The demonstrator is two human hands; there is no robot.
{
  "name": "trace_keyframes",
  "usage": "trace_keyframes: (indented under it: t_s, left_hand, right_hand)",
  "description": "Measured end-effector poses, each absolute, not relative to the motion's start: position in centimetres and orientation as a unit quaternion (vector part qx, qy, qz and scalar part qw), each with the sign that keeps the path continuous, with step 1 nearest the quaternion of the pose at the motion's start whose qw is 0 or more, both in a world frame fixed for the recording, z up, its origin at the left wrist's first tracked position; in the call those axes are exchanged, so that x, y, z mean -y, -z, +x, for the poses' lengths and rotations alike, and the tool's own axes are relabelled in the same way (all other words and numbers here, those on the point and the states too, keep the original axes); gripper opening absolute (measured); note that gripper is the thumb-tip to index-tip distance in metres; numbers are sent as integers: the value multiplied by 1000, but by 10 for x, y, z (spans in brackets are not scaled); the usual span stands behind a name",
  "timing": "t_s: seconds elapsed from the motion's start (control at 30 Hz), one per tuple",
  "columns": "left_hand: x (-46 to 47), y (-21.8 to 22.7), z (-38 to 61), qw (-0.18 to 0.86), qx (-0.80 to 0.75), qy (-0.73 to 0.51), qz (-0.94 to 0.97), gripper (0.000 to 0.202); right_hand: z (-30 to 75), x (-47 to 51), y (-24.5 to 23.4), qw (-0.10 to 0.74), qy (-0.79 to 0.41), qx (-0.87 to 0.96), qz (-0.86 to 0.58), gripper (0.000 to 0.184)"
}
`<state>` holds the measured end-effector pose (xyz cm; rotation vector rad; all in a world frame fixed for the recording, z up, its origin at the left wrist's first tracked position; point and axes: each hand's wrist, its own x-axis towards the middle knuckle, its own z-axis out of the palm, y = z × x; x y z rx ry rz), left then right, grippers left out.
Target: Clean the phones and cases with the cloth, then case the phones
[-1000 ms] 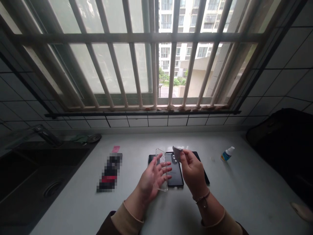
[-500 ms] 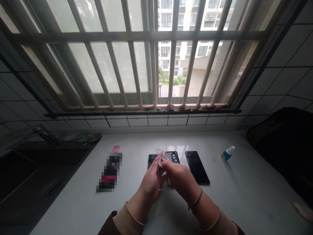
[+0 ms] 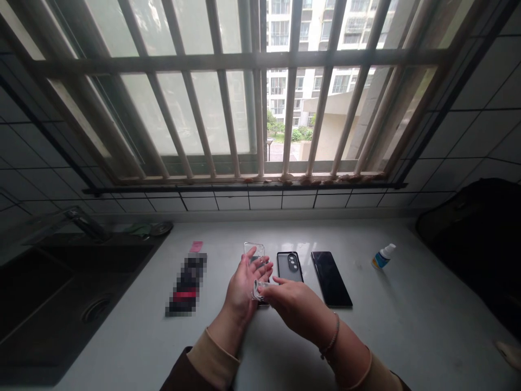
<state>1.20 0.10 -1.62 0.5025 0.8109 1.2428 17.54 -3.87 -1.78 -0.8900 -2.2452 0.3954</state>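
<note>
My left hand (image 3: 243,288) holds a clear phone case (image 3: 254,255) upright over the white counter, fingers curled round its edge. My right hand (image 3: 290,305) pinches a small grey cloth (image 3: 257,289) and presses it against the lower part of the case. Just beyond my hands a dark phone with a camera ring (image 3: 289,265) lies back up. A second dark phone (image 3: 331,277) lies screen up to its right. Another dark flat thing sits under the case, mostly hidden.
A small white bottle with a blue label (image 3: 382,256) lies at the right. A blurred-out packet (image 3: 187,284) and a pink slip (image 3: 196,246) lie at the left. A dark sink (image 3: 49,293) with a tap fills the far left. A black bag (image 3: 476,239) stands at the right.
My right hand went from holding the cloth up beside the case to pressing it on the case, then slid down towards its lower end. The case shifted left, uncovering the phones.
</note>
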Motion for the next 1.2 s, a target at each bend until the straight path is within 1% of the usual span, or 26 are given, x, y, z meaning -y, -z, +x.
trace_keyframes:
  t_s: [0.1, 0.17, 0.27, 0.33, 0.43, 0.53, 0.6, 0.7, 0.8, 0.93, 1.07, 1.2]
  left_hand:
    - [-3, 16, 11, 715, -356, -560, 220, 55]
    - [-3, 15, 11, 722, -347, -556, 222, 55]
    - [0, 13, 12, 712, -341, -560, 252, 55]
    - [3, 12, 12, 697, -336, -563, 291, 55]
    - [8, 12, 12, 672, -321, -563, 359, 57]
    - [12, 13, 11, 596, -340, -547, 479, 59]
    - [13, 13, 8, 502, -352, -505, 608, 60]
    - [14, 14, 3, 347, -342, -407, 773, 59]
    - [13, 15, 0, 265, -342, -349, 832, 56]
    - [10, 15, -3, 218, -346, -341, 846, 56]
    - [9, 12, -5, 202, -345, -339, 852, 55]
    - [9, 9, -6, 216, -347, -345, 845, 55]
  right_hand:
    - [176, 43, 13, 359, -235, 823, -372, 21]
    - [176, 44, 10, 388, -310, 783, -374, 23]
    - [176, 40, 11, 452, -430, 694, -360, 30]
    - [176, 35, 16, 504, -503, 602, -362, 34]
    - [177, 26, 24, 584, -563, 437, -388, 39]
    - [179, 18, 27, 636, -581, 311, -401, 39]
    - [180, 16, 26, 656, -598, 249, -387, 37]
    - [182, 15, 21, 661, -626, 198, -363, 33]
    - [184, 17, 16, 660, -649, 161, -344, 23]
    - [188, 18, 11, 664, -660, 130, -325, 9]
    - [193, 17, 11, 646, -680, 134, -321, 11]
    - [195, 15, 13, 637, -687, 138, -320, 11]
